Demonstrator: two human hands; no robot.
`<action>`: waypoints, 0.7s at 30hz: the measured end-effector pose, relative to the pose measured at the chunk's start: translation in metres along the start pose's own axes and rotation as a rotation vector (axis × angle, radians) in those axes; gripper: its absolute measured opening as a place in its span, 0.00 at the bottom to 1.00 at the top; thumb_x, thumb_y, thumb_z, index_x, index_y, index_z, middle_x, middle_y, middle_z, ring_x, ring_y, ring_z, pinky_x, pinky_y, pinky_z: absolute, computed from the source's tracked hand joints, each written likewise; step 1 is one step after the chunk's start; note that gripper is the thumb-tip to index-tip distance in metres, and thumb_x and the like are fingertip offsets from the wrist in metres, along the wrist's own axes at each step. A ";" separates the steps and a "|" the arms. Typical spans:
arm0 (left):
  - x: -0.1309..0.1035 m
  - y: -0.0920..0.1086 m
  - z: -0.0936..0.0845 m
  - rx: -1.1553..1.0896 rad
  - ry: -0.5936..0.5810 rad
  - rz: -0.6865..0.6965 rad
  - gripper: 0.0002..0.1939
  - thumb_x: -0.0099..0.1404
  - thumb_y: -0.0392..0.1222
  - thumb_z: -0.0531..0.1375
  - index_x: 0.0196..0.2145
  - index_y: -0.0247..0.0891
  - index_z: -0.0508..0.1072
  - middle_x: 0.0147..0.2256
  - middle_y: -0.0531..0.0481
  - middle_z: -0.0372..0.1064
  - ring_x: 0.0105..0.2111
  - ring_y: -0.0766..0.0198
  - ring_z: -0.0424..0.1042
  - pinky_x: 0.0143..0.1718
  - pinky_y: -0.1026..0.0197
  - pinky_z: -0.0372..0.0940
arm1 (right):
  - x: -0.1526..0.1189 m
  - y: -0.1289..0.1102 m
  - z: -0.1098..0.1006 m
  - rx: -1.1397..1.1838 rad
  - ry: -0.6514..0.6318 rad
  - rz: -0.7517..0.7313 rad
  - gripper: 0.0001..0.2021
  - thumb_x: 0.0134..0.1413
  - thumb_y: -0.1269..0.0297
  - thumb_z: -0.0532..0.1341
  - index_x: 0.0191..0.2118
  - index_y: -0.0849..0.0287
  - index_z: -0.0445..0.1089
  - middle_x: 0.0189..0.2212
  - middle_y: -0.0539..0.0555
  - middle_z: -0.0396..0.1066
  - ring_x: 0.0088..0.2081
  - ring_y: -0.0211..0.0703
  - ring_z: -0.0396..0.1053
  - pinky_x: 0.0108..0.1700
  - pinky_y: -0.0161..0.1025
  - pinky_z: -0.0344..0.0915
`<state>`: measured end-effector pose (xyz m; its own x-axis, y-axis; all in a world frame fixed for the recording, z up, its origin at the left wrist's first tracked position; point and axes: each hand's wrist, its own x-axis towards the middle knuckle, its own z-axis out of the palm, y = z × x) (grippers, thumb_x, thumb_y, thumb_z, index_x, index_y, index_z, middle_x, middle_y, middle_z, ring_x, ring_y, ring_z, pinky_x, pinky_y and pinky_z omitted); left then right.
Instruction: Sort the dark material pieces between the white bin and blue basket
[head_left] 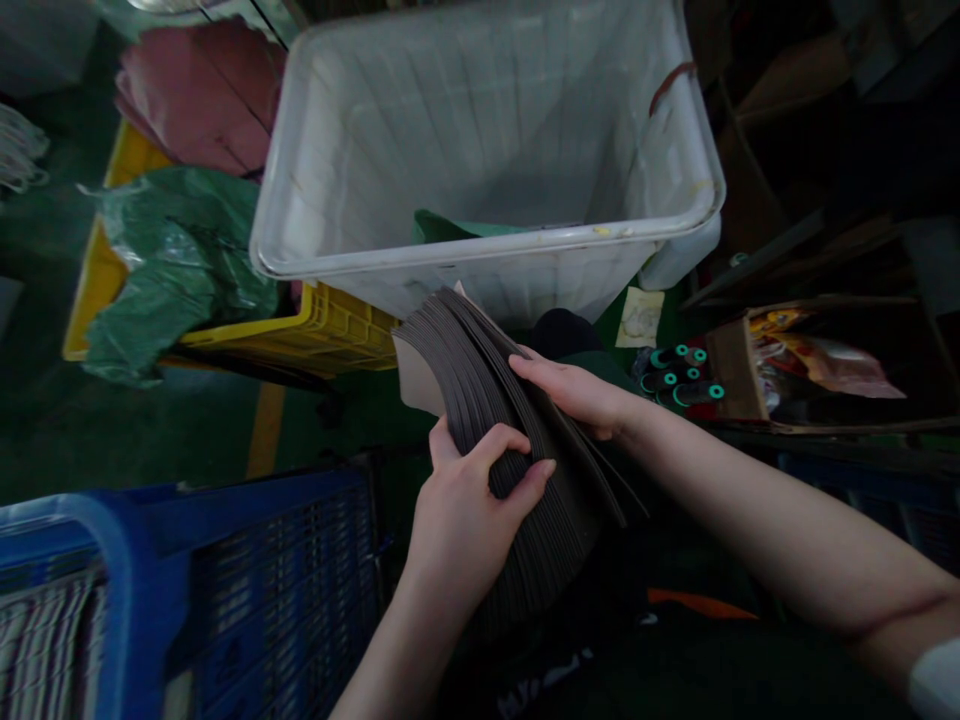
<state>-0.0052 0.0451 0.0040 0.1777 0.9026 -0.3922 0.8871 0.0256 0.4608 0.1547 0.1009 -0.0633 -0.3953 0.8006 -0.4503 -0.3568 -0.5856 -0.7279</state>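
Note:
A thick stack of dark grey-brown flat sheets (469, 385) lies curved between my two hands, its edges fanned out. My left hand (476, 500) grips the stack from the near left side, thumb and forefinger pressing on the sheet edges. My right hand (566, 385) holds the far right side, thumb on top, its other fingers mostly hidden behind the sheets. A few sheets on the right stand apart from the rest. The lighter face of an outer sheet shows at the left. The stack's lower end fades into shadow near my dark clothing.
Ahead stands a big white plastic tub (480, 255) with green material inside. At left, a yellow crate (352, 325) carries green plastic sheeting (180, 270) and a pink bundle (202, 95). A blue crate (277, 560) is near left. Black spools (679, 375) and a cardboard box (731, 375) sit right.

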 end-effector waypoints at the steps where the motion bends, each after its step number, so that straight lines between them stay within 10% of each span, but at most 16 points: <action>1: 0.000 0.000 0.000 0.000 0.001 0.001 0.11 0.61 0.54 0.61 0.39 0.51 0.74 0.52 0.49 0.48 0.38 0.61 0.67 0.44 0.54 0.65 | 0.000 0.000 -0.001 -0.001 0.016 0.003 0.25 0.64 0.55 0.53 0.64 0.50 0.54 0.56 0.49 0.67 0.53 0.44 0.68 0.59 0.45 0.63; 21: 0.001 0.000 0.000 0.002 -0.001 0.011 0.12 0.62 0.55 0.60 0.40 0.50 0.74 0.53 0.47 0.48 0.42 0.57 0.67 0.45 0.52 0.66 | -0.003 -0.006 0.003 -0.014 0.014 0.023 0.26 0.63 0.62 0.53 0.65 0.53 0.52 0.54 0.53 0.68 0.47 0.43 0.71 0.56 0.46 0.65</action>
<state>-0.0051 0.0457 0.0040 0.1877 0.9025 -0.3876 0.8859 0.0149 0.4637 0.1556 0.1018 -0.0557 -0.3908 0.7890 -0.4740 -0.3364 -0.6018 -0.7244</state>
